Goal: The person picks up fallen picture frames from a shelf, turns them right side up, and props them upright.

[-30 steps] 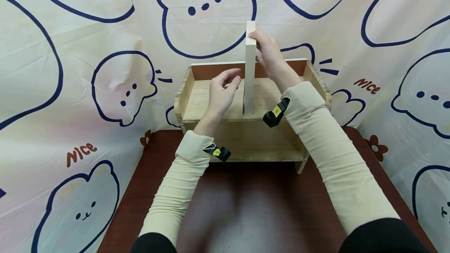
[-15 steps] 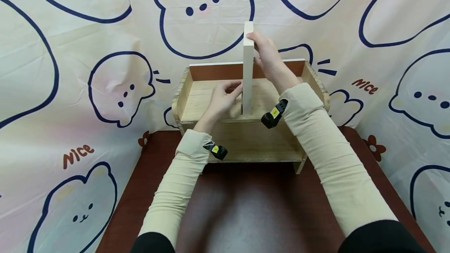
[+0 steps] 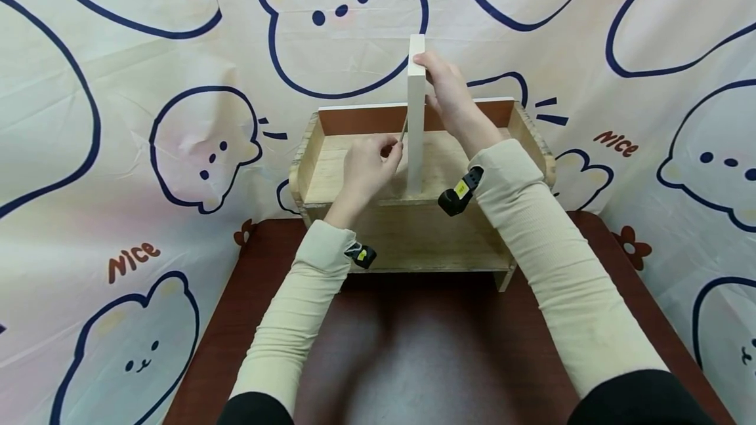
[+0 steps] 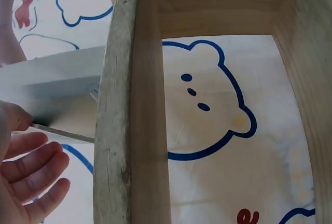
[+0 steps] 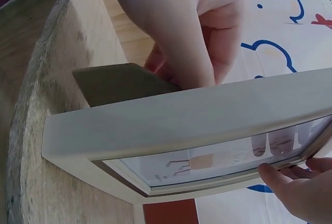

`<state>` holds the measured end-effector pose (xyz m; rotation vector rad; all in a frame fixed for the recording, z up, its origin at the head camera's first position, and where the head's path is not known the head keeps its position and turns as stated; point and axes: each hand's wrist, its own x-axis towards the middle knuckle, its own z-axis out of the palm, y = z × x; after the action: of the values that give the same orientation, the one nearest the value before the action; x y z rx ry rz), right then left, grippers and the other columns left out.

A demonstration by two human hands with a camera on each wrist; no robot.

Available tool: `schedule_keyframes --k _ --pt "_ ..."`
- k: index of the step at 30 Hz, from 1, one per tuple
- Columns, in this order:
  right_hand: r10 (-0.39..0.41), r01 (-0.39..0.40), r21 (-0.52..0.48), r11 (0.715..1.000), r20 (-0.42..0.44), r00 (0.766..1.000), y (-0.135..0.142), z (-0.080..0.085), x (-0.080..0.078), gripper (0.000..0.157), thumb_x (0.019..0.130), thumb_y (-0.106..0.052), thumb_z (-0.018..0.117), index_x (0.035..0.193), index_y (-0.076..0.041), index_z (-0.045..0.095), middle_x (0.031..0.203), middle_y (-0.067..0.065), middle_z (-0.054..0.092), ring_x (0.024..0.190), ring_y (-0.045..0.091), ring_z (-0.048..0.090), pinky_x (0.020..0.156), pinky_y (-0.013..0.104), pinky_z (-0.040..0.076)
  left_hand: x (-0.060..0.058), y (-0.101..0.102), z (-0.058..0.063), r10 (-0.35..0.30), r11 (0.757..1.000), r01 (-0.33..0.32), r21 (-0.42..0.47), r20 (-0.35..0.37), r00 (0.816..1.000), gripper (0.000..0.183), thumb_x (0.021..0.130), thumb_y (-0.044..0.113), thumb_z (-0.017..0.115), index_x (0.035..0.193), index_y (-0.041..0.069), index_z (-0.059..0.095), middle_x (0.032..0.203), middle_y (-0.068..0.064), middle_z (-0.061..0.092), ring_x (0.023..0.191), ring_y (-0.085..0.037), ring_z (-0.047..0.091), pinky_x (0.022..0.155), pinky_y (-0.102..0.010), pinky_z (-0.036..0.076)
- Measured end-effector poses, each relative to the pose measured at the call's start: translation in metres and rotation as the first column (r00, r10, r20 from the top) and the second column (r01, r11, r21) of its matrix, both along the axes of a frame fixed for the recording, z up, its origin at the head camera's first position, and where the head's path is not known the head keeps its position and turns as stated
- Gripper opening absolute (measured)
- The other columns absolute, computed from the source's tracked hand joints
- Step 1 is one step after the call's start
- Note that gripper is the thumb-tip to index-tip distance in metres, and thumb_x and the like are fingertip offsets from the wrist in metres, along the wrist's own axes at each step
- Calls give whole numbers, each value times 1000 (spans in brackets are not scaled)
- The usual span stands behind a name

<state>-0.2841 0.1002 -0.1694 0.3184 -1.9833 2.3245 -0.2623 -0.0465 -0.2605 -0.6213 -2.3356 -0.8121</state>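
Observation:
A white picture frame [image 3: 416, 130] stands edge-on, upright, on the top of a small wooden shelf [image 3: 331, 176]. My right hand [image 3: 451, 94] grips the frame near its upper end; in the right wrist view its fingers [image 5: 290, 193] lie over the glass face. On the frame's other side my left hand [image 3: 367, 166] pinches the back stand [image 5: 122, 85], a thin dark flap that sticks out from the frame. In the left wrist view the flap's narrow edge [image 4: 65, 132] shows by my left thumb; the remaining fingers spread loosely below.
The shelf has raised side panels [image 3: 533, 140] and a reddish-brown back strip [image 3: 360, 120]. It stands at the far end of a dark brown table [image 3: 437, 353]. A cloth backdrop [image 3: 195, 149] with cartoon bears hangs close behind and on both sides.
My left hand, first apart from the frame, came to its back, then drew slightly left, and the stand's edge now shows beside the frame. My right hand has kept its grip.

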Motion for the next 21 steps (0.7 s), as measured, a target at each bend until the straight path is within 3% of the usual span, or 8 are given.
schedule_keyframes --k 3,10,15,21 --pt "-2 2 -10 1000 6 1000 -1 0 0 46 91 -27 44 130 -4 45 136 3 42 124 12 35 103 34 30 5 -2 -3 -7 1000 7 -5 -36 999 18 82 11 55 86 2 70 74 -7 67 69 -18 60 61 -32 47" --pt "-15 16 -40 999 13 1000 -1 1 -1 43 90 -25 45 127 -3 47 131 5 45 121 12 38 100 32 32 9 -6 -14 -72 993 73 88 -9 997 16 81 8 56 87 -2 67 72 -9 66 66 -19 62 63 -30 49" --pt "-19 19 -47 999 9 1000 -1 0 -1 38 90 -25 45 122 -3 49 128 4 46 120 12 38 98 32 33 7 -6 -21 -132 974 132 185 -15 991 14 83 3 55 86 -5 66 72 -12 66 62 -19 61 59 -27 51" --pt "-22 23 -39 999 18 1000 -2 1 0 42 91 -26 45 126 -4 49 129 4 46 121 11 38 99 31 32 6 -10 -23 -145 950 135 282 18 989 13 82 2 57 84 -6 66 73 -14 66 63 -21 61 60 -28 51"
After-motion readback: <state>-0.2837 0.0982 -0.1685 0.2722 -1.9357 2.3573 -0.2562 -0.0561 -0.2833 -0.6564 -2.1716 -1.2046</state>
